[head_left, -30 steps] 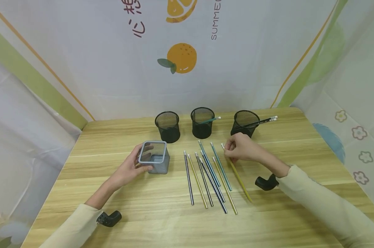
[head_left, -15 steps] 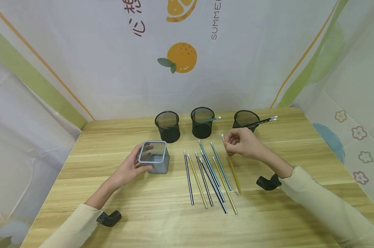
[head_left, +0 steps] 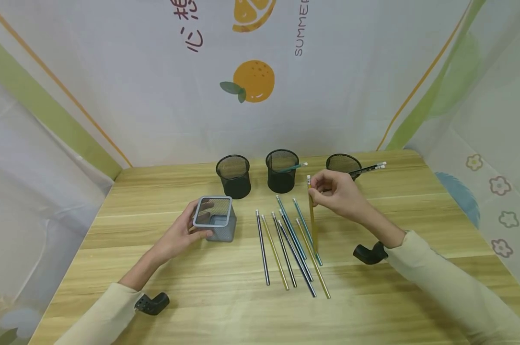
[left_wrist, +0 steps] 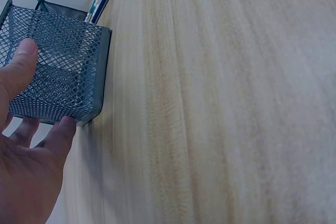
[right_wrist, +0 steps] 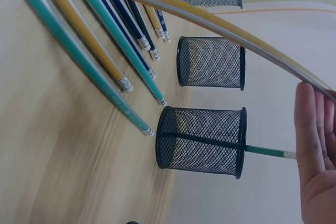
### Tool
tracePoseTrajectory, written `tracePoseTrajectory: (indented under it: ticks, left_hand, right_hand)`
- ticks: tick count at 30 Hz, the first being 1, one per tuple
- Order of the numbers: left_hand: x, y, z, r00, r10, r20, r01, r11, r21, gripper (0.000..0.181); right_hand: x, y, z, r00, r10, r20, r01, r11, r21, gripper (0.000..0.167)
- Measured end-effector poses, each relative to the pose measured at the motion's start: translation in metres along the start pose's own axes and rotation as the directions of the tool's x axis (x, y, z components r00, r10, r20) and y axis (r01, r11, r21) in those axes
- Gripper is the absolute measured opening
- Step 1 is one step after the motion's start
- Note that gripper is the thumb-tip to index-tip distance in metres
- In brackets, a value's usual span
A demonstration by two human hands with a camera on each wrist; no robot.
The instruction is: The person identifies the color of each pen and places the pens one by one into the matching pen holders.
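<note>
In the head view my left hand grips the square grey mesh holder at its left side, thumb at the front; the left wrist view shows the thumb and fingers around the mesh. My right hand pinches a yellow pencil near its white eraser end, tilted steeply with the eraser up, over the right side of the loose pencils. The right wrist view shows that pencil crossing above the others, held by the fingers. Several blue, yellow, dark and teal pencils lie on the table.
Three round black mesh cups stand along the back: a left one, a middle one with a teal pencil, and a right one with dark pencils leaning right, partly behind my right hand. A printed curtain hangs behind the table.
My right hand has lifted the yellow pencil and moved slightly back; the pencil has swung steeper, its lower end shifting left over the loose pencils. My left hand and the grey holder have stayed in place.
</note>
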State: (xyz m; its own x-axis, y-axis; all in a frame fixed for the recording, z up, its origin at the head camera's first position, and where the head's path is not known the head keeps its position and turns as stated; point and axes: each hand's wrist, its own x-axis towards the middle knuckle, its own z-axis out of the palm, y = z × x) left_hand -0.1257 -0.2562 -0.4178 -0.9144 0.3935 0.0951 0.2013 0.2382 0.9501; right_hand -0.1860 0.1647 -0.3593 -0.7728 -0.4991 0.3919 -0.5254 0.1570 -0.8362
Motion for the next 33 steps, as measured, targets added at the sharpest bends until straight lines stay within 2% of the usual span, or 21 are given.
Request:
tracePoseTrajectory:
  ticks: [6, 11, 19, 24, 33]
  left_hand:
    - [0.000, -0.001, 0.000, 1.000, 0.007, -0.002, -0.007, 1.000, 0.002, 0.079]
    - [-0.001, 0.001, 0.000, 1.000, -0.017, -0.005, 0.017, 1.000, -0.001, 0.080]
    - [0.000, 0.000, 0.001, 1.000, -0.007, -0.004, 0.008, 1.000, 0.002, 0.079]
    - [0.000, 0.000, 0.000, 1.000, -0.003, -0.005, 0.004, 1.000, 0.009, 0.080]
    - [0.000, 0.002, 0.000, 1.000, -0.004, 0.000, 0.004, 1.000, 0.000, 0.079]
  right_hand:
    - [0.005, -0.003, 0.005, 0.991, -0.106, -0.082, 0.111, 0.992, 0.061, 0.009]
    - [0.010, -0.007, 0.010, 0.971, -0.192, -0.142, 0.204, 0.976, 0.073, 0.010]
    - [0.019, -0.018, 0.017, 0.907, -0.333, -0.258, 0.343, 0.939, -0.004, 0.010]
    - [0.027, -0.026, 0.021, 0.870, -0.388, -0.303, 0.398, 0.917, -0.030, 0.013]
    - [0.045, -0.035, 0.030, 0.807, -0.464, -0.365, 0.465, 0.881, -0.092, 0.006]
